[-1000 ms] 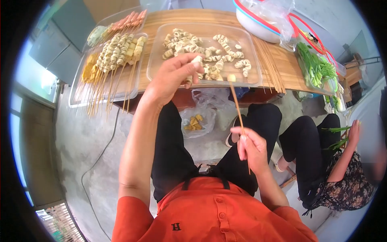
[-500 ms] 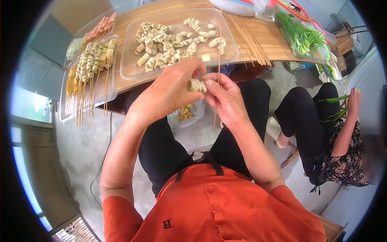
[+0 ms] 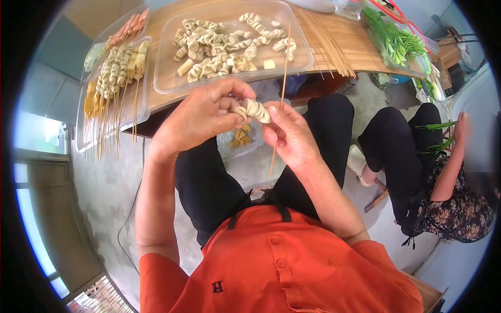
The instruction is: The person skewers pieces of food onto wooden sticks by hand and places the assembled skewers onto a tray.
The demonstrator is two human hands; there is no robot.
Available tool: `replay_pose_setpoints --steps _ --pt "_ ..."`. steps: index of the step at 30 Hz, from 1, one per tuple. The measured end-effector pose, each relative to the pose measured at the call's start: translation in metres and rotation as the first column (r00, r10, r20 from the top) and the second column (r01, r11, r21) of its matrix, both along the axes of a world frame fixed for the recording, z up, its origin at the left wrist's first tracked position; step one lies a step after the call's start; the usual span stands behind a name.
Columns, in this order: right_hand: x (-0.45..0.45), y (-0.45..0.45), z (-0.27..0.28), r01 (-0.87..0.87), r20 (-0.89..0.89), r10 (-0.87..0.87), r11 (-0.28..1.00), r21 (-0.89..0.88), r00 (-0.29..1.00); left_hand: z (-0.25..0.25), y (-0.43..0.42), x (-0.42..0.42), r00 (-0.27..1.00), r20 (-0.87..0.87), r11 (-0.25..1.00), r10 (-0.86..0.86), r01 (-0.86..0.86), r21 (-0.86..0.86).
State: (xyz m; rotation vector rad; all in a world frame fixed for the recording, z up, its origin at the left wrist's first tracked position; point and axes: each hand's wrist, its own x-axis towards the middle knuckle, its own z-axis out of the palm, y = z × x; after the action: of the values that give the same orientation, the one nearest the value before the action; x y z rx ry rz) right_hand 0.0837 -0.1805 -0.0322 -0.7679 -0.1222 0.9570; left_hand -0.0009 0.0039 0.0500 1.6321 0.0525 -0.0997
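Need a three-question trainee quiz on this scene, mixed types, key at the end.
1. Multiple choice: which hand holds the upright skewer? A) left B) right C) neither
2. True or false: the left hand holds green stalks.
3. Fill in: from the wearer's view, loose skewers lie to the ____ of the clear tray.

Key:
1. B, the right hand.
2. False; it holds a folded strip.
3. right

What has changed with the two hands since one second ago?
The left hand moved the rolled piece from near the tray towards the right hand, whose fingers now touch its end. The right hand still keeps the stick; the other person's hand still holds green stalks.
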Motion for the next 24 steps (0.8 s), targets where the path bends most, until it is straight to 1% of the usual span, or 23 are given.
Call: replay_pose_setpoints --steps 2,6,8,9,11,12,14,15,16,18,20,22,24 --pt "-0.001 0.0 -0.002 0.003 0.0 -0.003 1.0 -0.008 1.0 0.003 0.004 -0.002 0.996 -0.08 0.999 -0.034 0.036 0.025" --pt "-0.006 0.002 0.0 0.013 -0.004 -0.013 1.0 0.001 1.0 -0.002 0.009 -0.005 0.994 -0.102 0.999 -0.042 0.038 -0.032" --pt "-0.007 0.002 0.002 0.032 -0.014 -0.032 0.999 -0.002 0.999 -0.014 0.008 -0.006 0.998 -0.032 0.987 0.048 -0.052 -0.151" --pt "-0.007 0.001 0.002 0.022 -0.007 -0.021 1.0 0.02 1.0 -0.019 0.007 -0.006 0.998 -0.032 0.987 0.046 -0.051 -0.153" --pt "-0.007 0.001 0.003 0.012 0.0 -0.012 0.999 0.04 1.0 -0.027 0.006 -0.005 0.992 0.058 0.98 0.108 -0.096 -0.172" --pt "-0.008 0.001 0.003 0.027 -0.002 -0.027 0.999 0.044 1.0 -0.032 0.003 -0.004 0.993 0.058 0.98 0.106 -0.094 -0.174" --pt "-0.009 0.001 0.002 0.047 -0.006 -0.046 0.998 0.046 0.999 -0.044 -0.007 -0.003 0.958 0.104 0.948 0.266 -0.24 -0.208" --pt "-0.01 0.001 0.001 0.046 0.005 -0.046 0.998 0.053 0.999 -0.053 -0.01 -0.003 0.948 0.157 0.953 0.278 -0.251 -0.171" --pt "-0.01 0.001 0.0 0.044 0.016 -0.045 0.997 0.06 0.999 -0.059 -0.018 -0.002 0.948 0.157 0.953 0.276 -0.249 -0.172" --pt "-0.014 0.004 0.0 0.064 0.014 -0.065 0.996 0.055 0.998 -0.066 -0.043 0.002 0.849 0.177 0.837 0.497 -0.416 -0.354" --pt "-0.015 0.005 0.0 0.081 0.013 -0.082 0.995 0.051 0.997 -0.071 -0.061 0.002 0.818 0.213 0.812 0.535 -0.428 -0.398" --pt "-0.015 0.006 0.0 0.096 0.013 -0.097 0.994 0.053 0.995 -0.073 -0.072 0.003 0.786 0.191 0.763 0.588 -0.462 -0.452" --pt "-0.015 0.005 0.001 0.107 -0.001 -0.107 0.993 0.054 0.994 -0.069 -0.076 0.001 0.792 0.218 0.774 0.571 -0.43 -0.466"
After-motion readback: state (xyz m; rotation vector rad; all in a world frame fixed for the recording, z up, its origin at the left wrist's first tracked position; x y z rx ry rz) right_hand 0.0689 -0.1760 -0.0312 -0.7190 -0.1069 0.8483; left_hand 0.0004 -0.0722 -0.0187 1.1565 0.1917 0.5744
